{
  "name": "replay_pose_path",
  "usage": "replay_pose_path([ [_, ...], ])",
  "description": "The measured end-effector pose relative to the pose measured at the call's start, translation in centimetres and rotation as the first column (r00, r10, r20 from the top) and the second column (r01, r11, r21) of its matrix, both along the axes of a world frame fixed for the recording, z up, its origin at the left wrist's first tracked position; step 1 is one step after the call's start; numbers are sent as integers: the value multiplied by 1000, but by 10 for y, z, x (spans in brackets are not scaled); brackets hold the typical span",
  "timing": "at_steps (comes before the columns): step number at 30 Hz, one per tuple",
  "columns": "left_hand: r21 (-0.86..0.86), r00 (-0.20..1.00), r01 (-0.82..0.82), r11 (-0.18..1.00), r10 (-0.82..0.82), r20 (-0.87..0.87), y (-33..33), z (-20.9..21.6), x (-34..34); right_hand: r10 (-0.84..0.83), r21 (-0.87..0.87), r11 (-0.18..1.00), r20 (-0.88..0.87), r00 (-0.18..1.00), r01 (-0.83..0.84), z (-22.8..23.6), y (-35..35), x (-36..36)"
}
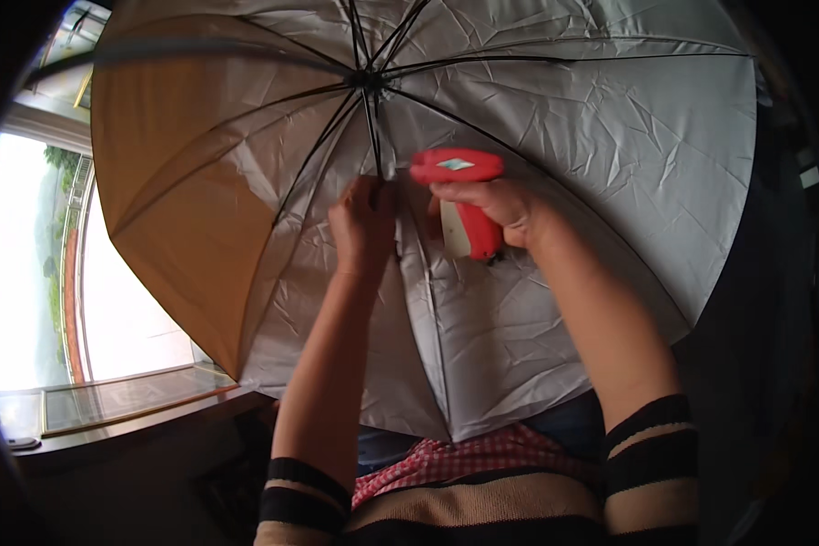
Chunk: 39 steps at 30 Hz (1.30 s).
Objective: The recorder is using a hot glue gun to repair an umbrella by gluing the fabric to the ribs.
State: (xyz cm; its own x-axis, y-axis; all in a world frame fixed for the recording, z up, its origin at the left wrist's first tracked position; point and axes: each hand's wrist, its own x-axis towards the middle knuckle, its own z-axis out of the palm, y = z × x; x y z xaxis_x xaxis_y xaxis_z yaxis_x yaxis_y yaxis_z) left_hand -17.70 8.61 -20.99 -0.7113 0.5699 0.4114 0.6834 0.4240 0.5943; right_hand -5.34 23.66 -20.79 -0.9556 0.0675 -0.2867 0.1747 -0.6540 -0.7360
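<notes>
An umbrella (555, 118) is spread open in front of me, its crinkled silver inside facing up and black ribs fanning from a dark hub (366, 79). My left hand (364, 226) is closed around one of the ribs below the hub, its fingertips partly hidden. Just to the right, my right hand (505, 207) grips a red and cream hand-held tool (479, 227) with a thick rounded top, held over the silver fabric. Slight blur covers the tool, so its exact kind and working end do not show. Both forearms reach up from the lower edge.
On the left, a bright window (27, 264) with a sill (146, 400) lies beyond the umbrella's edge. Light through the cloth there turns the panels orange-brown. Red checked cloth (428, 464) shows at my lap, under the umbrella's near rim. Dark surroundings fill the right side.
</notes>
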Motion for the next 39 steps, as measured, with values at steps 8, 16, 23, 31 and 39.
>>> replay_pose_path([
  [8,-403,949,-136,905,3,-314,-36,44,-63,-255,33,967,54,965,254,19,-6,45],
  [16,-496,926,-84,864,-117,-360,39,42,1,-388,-145,912,-2,922,384,4,-39,38],
  [23,-112,992,-40,993,52,111,25,33,3,-242,-179,951,69,968,250,-17,-21,26],
  [31,8,923,-37,999,31,383,14,13,-6,-285,-137,946,86,955,295,8,-15,-12],
  [39,49,908,-31,998,8,418,15,9,-6,-199,-159,966,43,979,203,-1,-15,-11],
])
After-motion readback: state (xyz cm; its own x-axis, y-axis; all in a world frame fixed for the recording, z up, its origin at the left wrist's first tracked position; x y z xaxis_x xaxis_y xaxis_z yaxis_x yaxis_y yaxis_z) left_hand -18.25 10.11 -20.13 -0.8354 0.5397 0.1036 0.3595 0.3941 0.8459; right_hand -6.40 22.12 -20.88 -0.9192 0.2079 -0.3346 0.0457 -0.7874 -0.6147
